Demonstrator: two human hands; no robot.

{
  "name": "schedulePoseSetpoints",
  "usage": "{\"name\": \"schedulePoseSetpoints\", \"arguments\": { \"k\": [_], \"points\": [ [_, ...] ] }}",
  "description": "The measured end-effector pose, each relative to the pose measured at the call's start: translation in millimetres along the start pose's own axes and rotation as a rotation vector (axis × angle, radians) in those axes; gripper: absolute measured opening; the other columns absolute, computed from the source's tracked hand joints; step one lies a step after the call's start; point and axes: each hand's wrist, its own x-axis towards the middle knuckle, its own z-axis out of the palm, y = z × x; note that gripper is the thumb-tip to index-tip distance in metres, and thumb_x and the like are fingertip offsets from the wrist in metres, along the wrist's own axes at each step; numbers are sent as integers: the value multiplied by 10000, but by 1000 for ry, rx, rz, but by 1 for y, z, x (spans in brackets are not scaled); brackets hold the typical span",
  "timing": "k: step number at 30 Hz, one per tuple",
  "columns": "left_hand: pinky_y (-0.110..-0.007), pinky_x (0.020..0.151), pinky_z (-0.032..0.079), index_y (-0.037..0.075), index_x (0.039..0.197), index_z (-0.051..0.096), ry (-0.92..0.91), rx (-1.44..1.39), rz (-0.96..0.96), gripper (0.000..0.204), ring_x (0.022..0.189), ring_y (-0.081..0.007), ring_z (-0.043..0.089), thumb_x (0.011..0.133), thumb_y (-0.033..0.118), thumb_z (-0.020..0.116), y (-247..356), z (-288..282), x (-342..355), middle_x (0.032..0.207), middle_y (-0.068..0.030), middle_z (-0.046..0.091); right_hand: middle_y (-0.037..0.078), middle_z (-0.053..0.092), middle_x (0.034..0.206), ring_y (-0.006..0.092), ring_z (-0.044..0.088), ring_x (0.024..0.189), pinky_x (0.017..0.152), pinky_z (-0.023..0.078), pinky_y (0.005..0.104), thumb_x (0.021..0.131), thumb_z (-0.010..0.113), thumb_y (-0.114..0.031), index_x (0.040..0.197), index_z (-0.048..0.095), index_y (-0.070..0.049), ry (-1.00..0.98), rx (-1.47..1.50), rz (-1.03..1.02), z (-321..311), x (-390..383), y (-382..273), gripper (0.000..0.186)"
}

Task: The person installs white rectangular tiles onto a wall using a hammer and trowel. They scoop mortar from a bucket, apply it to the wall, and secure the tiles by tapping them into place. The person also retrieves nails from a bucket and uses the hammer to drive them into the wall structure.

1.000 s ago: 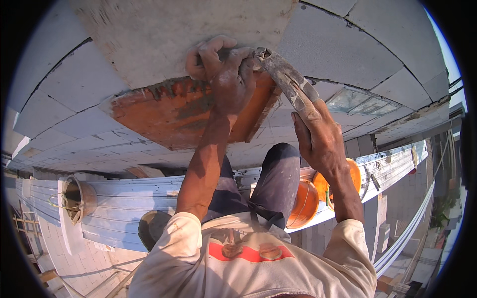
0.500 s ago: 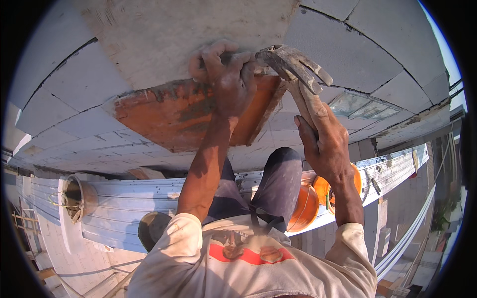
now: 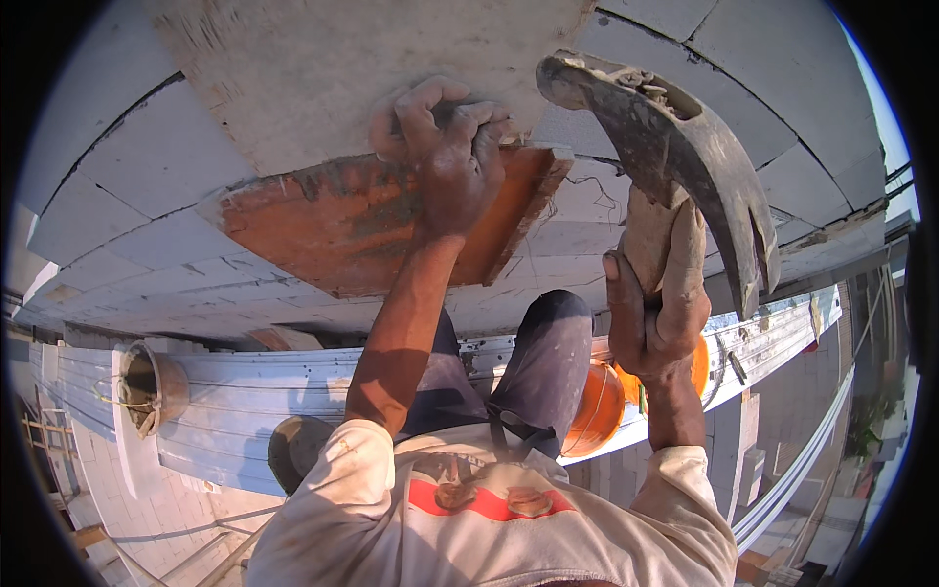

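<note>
My left hand [image 3: 445, 157] presses against the wall at the top edge of an orange-painted, mortar-smeared wooden board [image 3: 333, 230]. Its fingers are curled and pinched together; what sits between the fingertips, if anything, is too small to make out. Above and behind it lies a pale, flat panel [image 3: 323, 68] on the wall. To the right, my right hand [image 3: 660, 323] is closed round the wooden handle of a claw hammer [image 3: 675, 147]. The worn metal head is raised near the camera, apart from the left hand, with its claw curving down to the right.
Pale block wall [image 3: 841, 108] fills the space ahead. Below runs a ribbed metal platform [image 3: 235, 391] bearing a bucket [image 3: 171, 386] at left, a dark-rimmed container [image 3: 293, 450] by my left sleeve, and orange buckets [image 3: 597, 411] by my right forearm. Thin wires [image 3: 592, 191] stick out beside the board.
The hammer has swung back from beside my left fingertips, up and to the right, closer to the camera. My right hand has moved slightly lower right; my left hand stays in place.
</note>
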Motion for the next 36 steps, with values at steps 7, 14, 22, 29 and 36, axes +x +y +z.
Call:
{"name": "schedulePoseSetpoints", "arguments": {
  "k": [7, 14, 22, 29, 36],
  "points": [
    [-426, 980, 368, 113, 864, 742, -41, -19, -11, 69, 1144, -314, 448, 837, 97, 804, 2, -5, 4, 1142, -75, 528, 228, 660, 1050, 228, 708, 780, 634, 571, 341, 918, 668, 58, 1562, 411, -36, -440, -42, 190, 6, -16, 15, 700],
    [-440, 997, 332, 131, 852, 748, -31, -7, -16, 77, 1162, -309, 417, 824, 102, 813, 4, -2, 2, 1142, -52, 537, 282, 668, 1169, 266, 733, 866, 713, 600, 375, 911, 686, 35, 1462, 461, 52, -169, -31, -15, 10, -24, 16, 595],
    [-442, 1006, 323, 127, 894, 720, -30, 29, 10, 153, 1190, -303, 393, 800, 97, 837, -1, -3, -1, 1167, -41, 534, 225, 666, 1035, 316, 707, 771, 644, 562, 360, 924, 675, 35, 1545, 384, -12, 5, 25, 29, 14, -31, 6, 687],
    [-442, 1036, 309, 83, 1085, 629, 19, -65, 36, 232, 1196, -314, 419, 880, 53, 735, -15, 0, -5, 1223, -66, 574, 239, 676, 1061, 311, 706, 816, 648, 547, 356, 929, 680, 37, 1490, 466, -3, -246, 7, 213, 21, -22, 6, 601],
    [-455, 1041, 314, 73, 1131, 597, -5, -82, 46, 284, 1211, -315, 454, 876, 17, 707, -15, -4, -5, 1244, -83, 599, 245, 674, 1046, 290, 710, 794, 647, 558, 369, 932, 674, 52, 1550, 382, -19, -386, -47, 266, 33, -36, 19, 687]
  ]
}}
